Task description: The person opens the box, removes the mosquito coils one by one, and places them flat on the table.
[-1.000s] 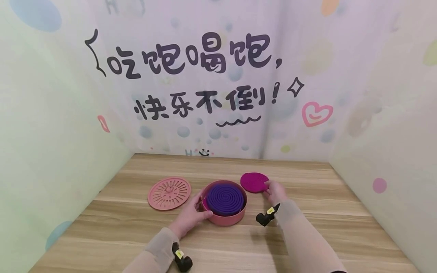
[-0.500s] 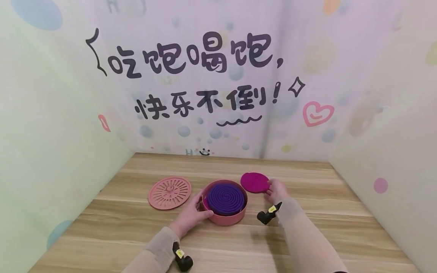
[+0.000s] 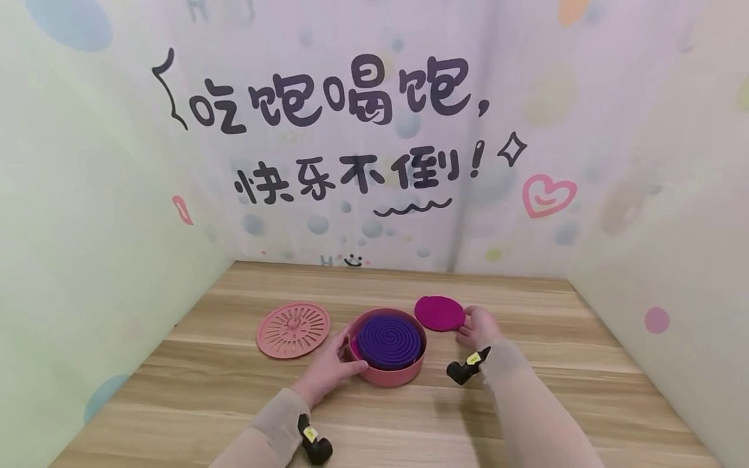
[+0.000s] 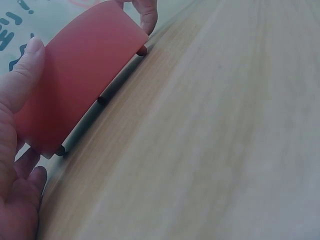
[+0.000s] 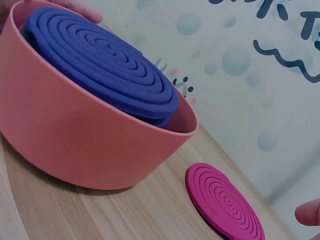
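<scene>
In the head view, my left hand [image 3: 330,369] holds the left side of a round pink container [image 3: 393,377]. Its thumb lies on the near wall and its fingers reach round the far side. Inside the container, a dark blue spiral coaster [image 3: 389,340] lies on top; a bit of magenta shows beneath it. Beyond and to the right, a magenta spiral coaster [image 3: 440,313] lies flat on the table. My right hand [image 3: 478,326] is beside its right edge with relaxed fingers; in the right wrist view a fingertip [image 5: 309,212] stands apart from the coaster [image 5: 225,202].
A pink round slotted lid [image 3: 294,330] with a knob lies left of the container on the wood-grain table [image 3: 386,429]. Printed cloth walls [image 3: 374,227] enclose the back and both sides. Small feet [image 4: 101,100] under the container show in the left wrist view.
My right hand has drawn slightly right, away from the magenta coaster's edge. My left hand and the container stay in place; the head view has shifted a little.
</scene>
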Demonstrator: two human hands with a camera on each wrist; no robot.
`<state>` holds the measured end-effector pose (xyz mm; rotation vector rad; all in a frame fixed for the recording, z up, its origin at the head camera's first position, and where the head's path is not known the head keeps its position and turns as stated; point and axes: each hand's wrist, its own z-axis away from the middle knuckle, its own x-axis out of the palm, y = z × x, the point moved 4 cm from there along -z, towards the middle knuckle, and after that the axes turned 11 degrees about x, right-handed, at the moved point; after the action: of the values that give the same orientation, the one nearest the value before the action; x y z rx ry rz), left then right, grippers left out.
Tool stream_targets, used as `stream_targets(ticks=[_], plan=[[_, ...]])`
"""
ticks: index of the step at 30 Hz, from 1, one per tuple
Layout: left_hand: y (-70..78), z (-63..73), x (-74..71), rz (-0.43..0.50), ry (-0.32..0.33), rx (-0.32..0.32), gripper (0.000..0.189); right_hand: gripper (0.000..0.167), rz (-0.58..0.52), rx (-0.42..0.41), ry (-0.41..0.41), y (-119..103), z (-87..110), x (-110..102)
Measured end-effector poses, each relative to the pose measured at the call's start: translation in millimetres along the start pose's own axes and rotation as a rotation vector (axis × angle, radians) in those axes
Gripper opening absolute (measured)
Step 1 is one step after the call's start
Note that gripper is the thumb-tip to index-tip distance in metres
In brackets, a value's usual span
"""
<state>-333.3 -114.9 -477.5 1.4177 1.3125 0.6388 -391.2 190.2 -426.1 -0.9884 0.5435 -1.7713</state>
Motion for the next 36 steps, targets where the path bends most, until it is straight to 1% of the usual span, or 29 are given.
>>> stream_targets(ticks=[5,8,11,15,19,22,25,29,33,36], plan=[[-1.4,-0.5,0.6,0.009,-0.004,-0.005,0.093,0.063,-0.019,0.001,0.006,0.4,0.1,-2.5],[-2.1,-0.5,0.7,0.011,-0.004,-0.009,0.093,0.064,-0.034,0.005,0.027,0.5,-0.3,-4.7],[-2.4,-0.4,1.0,0.016,-0.004,-0.010,0.094,0.061,0.002,-0.005,0.063,0.1,0.0,-6.3],[-2.5,-0.2,1.3,0.022,-0.004,-0.015,0.095,0.053,0.054,-0.047,0.093,-0.6,2.4,-5.5],[-3.2,-0.8,1.0,0.024,-0.004,-0.008,0.094,0.051,0.095,-0.099,0.065,0.1,5.8,-0.2],[-3.3,-1.1,0.5,0.017,0.003,-0.001,0.094,0.054,0.154,-0.139,0.007,1.7,10.8,7.1],[-2.3,-1.2,0.2,0.012,0.011,0.001,0.094,0.055,0.180,-0.178,-0.037,3.9,15.4,14.8],[-1.5,-1.1,0.5,0.013,0.013,-0.001,0.093,0.057,0.205,-0.237,-0.044,6.6,19.0,23.4],[-2.0,-1.4,0.7,0.007,0.011,-0.011,0.093,0.055,0.255,-0.316,-0.051,10.0,22.9,33.0],[-1.8,-2.1,0.7,0.002,0.011,-0.006,0.093,0.052,0.295,-0.375,-0.060,12.9,24.9,41.5]])
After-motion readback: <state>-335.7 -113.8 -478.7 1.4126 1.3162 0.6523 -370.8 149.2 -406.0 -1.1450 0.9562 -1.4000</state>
